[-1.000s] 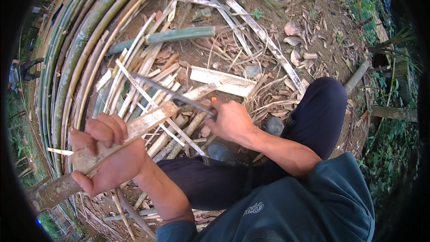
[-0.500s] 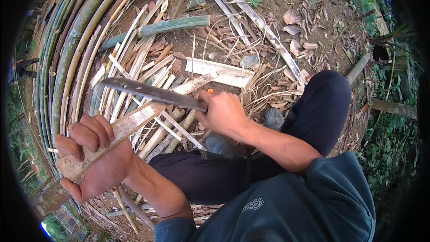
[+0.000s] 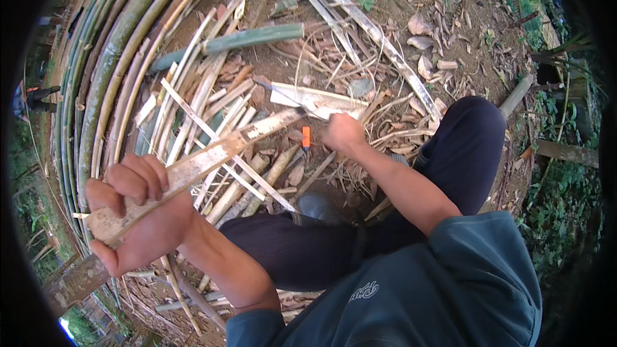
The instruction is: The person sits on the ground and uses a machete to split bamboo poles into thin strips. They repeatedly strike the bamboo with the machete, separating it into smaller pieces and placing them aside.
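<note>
Two hands busy at bamboo slat (image 3: 209,156). Left hand (image 3: 137,200) holds slat's lower-left end, grip narrow, fingers curled over it. Right hand (image 3: 344,135), just right of slat's far end, clenched on knife (image 3: 289,97); handle hidden, blade blurred, contact with slat unclear. Likely risks: overshooting stroke sends blade off slat's tip toward knee (image 3: 474,125), well right of slat; loosened left grip lets slat twist; stroke skidding down slat nicks left fingers.

Long pale bamboo strip (image 3: 215,154), brown-mottled, slanting up to the right, blurred knife (image 3: 288,97) at its far end
</note>
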The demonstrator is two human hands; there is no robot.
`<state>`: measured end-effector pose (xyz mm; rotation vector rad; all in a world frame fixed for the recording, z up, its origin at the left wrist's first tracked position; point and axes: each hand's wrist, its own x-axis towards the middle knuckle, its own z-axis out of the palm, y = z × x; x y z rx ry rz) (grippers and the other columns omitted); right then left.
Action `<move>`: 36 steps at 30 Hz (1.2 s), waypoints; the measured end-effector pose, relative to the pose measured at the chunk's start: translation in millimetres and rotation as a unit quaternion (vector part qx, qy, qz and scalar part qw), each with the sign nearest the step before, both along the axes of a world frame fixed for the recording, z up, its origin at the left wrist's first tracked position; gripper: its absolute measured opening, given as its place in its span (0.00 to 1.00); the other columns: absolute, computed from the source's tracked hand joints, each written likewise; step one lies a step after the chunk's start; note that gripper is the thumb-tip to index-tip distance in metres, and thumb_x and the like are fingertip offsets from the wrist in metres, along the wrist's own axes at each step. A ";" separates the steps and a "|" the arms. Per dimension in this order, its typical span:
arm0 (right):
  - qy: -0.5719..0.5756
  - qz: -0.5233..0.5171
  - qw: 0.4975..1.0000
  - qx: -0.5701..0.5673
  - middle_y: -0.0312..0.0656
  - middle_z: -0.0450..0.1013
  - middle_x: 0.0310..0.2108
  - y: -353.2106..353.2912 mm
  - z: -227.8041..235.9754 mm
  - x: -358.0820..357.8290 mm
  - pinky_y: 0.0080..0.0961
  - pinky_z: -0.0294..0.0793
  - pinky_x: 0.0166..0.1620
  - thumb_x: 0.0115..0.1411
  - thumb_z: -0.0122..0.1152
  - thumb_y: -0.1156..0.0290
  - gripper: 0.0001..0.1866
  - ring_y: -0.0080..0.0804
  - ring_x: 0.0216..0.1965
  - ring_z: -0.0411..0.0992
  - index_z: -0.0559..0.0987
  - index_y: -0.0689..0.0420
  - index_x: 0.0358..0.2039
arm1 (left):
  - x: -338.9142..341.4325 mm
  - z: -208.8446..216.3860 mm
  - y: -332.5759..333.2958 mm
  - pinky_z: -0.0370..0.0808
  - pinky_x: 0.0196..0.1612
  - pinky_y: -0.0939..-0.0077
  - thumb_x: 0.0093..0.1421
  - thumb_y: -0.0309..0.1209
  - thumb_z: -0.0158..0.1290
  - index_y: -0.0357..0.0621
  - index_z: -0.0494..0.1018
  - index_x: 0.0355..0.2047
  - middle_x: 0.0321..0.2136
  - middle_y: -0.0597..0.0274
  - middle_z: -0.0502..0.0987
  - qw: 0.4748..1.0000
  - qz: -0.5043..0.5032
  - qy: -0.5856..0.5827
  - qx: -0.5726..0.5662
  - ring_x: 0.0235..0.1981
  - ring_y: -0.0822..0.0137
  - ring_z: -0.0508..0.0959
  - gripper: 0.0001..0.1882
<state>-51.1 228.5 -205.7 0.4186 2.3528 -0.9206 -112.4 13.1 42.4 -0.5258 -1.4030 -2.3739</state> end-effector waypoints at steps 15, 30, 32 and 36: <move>0.004 -0.057 0.994 0.094 0.60 0.79 0.31 10.6 -61.9 46.9 0.44 0.81 0.43 0.52 0.60 0.62 0.19 0.56 0.35 0.80 0.82 0.64 0.37 | -1.2 -3.0 -10.7 0.47 0.16 0.76 0.56 0.60 0.41 0.51 0.53 0.22 0.14 0.65 0.53 1.000 -0.006 0.003 -0.002 0.14 0.72 0.51 0.26; 0.042 -0.016 0.995 0.094 0.60 0.79 0.32 5.0 -9.1 66.8 0.45 0.81 0.42 0.52 0.61 0.64 0.18 0.57 0.36 0.79 0.82 0.67 0.35 | 6.1 7.8 0.2 0.48 0.19 0.76 0.53 0.60 0.43 0.51 0.53 0.21 0.14 0.65 0.53 0.999 -0.039 -0.014 0.015 0.15 0.72 0.52 0.26; 0.016 -0.032 0.996 0.083 0.59 0.79 0.32 6.2 -17.4 59.9 0.44 0.80 0.43 0.51 0.62 0.64 0.18 0.56 0.36 0.80 0.82 0.67 0.36 | 8.5 4.2 2.8 0.48 0.19 0.76 0.53 0.60 0.43 0.51 0.53 0.21 0.14 0.65 0.53 0.999 -0.031 -0.022 0.001 0.16 0.72 0.52 0.26; -0.084 -0.108 0.986 0.099 0.59 0.79 0.34 40.1 -66.8 70.1 0.42 0.80 0.45 0.52 0.62 0.67 0.18 0.54 0.38 0.80 0.81 0.67 0.39 | 0.8 4.0 2.2 0.48 0.17 0.75 0.58 0.61 0.41 0.50 0.53 0.23 0.13 0.65 0.54 0.999 -0.046 0.025 0.002 0.15 0.71 0.52 0.27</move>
